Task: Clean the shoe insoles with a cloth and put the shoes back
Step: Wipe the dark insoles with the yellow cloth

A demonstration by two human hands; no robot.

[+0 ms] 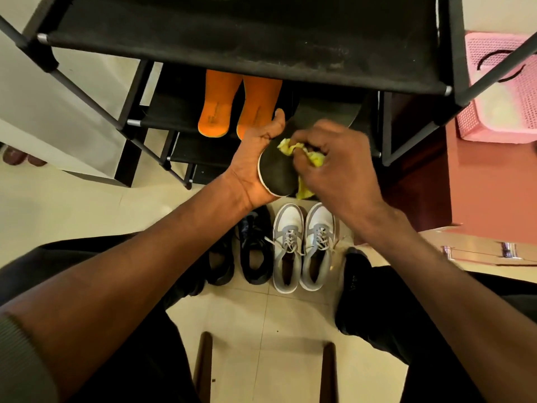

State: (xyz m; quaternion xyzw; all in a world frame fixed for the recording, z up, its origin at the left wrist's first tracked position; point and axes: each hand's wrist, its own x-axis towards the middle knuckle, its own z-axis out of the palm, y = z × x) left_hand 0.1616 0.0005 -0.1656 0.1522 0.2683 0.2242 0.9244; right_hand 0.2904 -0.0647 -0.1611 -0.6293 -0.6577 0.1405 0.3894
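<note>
My left hand [255,158] grips a dark insole [277,173] with a white edge from underneath, thumb up along its side. My right hand [334,158] holds a crumpled yellow cloth [315,159] pressed against the insole's top. A second dark insole [328,110] lies on the rack shelf behind my hands. Two orange insoles [226,107] lie on the same shelf to the left. On the floor below stand a grey and white pair of sneakers [303,245] and a black pair of shoes [247,251].
A black shoe rack [232,39] with fabric shelves fills the top of the view. A pink basket [505,91] stands at the right on a reddish surface. My legs in dark trousers flank the shoes; wooden chair legs [203,365] show below.
</note>
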